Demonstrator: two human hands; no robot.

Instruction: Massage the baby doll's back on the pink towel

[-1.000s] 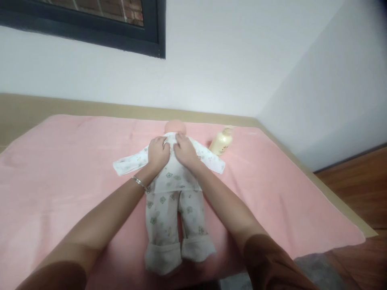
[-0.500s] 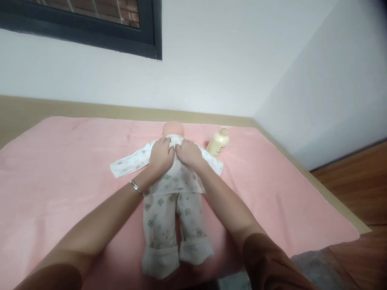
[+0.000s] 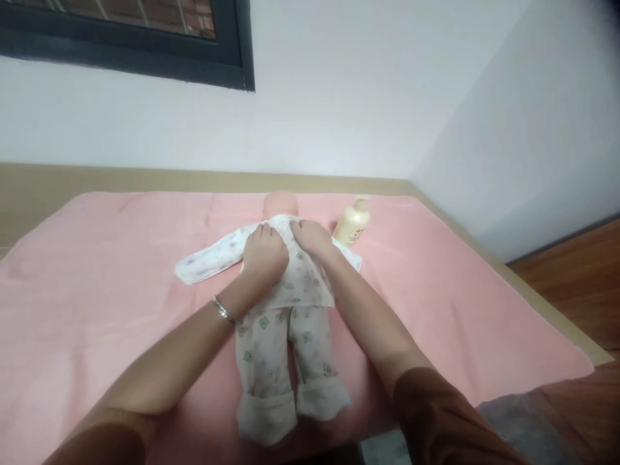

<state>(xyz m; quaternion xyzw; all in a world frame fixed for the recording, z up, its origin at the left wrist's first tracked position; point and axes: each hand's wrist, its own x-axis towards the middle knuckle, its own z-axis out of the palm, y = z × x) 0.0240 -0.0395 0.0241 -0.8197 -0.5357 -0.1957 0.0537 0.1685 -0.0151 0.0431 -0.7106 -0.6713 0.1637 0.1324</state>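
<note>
A doll [image 3: 281, 204] with a bald, skin-toned head lies stretched out on a pink mat [image 3: 121, 258]; no face shows. It wears a white long-sleeved shirt [image 3: 304, 278] and matching trousers [image 3: 268, 349] with green and grey prints and turned-up cuffs. On the upper part of the shirt, my left hand [image 3: 266, 252] is curled into a fist, knuckles up, closed on the cloth. My right hand [image 3: 310, 236] is beside it, thumb and bent fingers gripping the shirt below the collar. Creases run through the cloth between them. The fingertips are partly hidden.
A cream pump bottle [image 3: 353, 223] stands tilted in view on the mat, close to the shirt's right sleeve. Behind the mat runs a beige edge [image 3: 329, 175] against a white wall [image 3: 339, 97]. A dark window frame [image 3: 194, 68] is at upper left.
My left hand has rolled into a tighter fist with its thumb now hidden. My right hand stays near the collar, a little apart from the left. The view has shifted slightly.
</note>
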